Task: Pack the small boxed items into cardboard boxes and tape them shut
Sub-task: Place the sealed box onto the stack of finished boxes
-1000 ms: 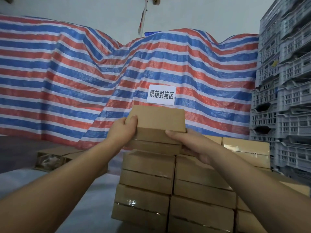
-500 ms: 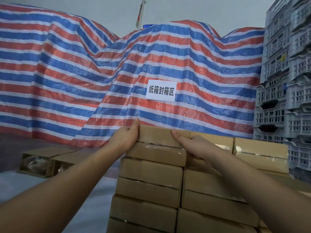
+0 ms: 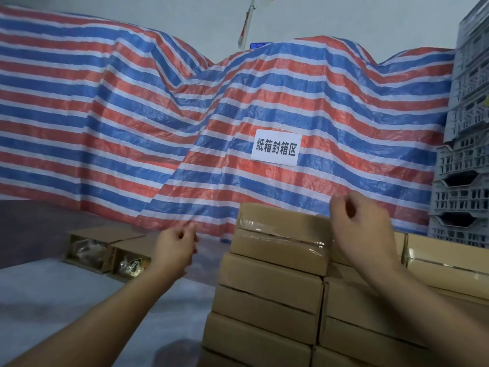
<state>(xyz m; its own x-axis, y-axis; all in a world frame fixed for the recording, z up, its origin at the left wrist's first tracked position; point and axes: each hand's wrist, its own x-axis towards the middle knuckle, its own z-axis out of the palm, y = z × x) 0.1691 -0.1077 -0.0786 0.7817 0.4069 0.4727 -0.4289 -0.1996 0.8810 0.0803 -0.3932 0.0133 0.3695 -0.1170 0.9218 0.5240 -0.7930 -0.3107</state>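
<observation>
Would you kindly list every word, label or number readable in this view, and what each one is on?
"纸箱封箱区": black characters on the white paper sign stuck to the striped tarp.
The sealed cardboard boxes show no print.
The open boxes at left: nothing legible.
</observation>
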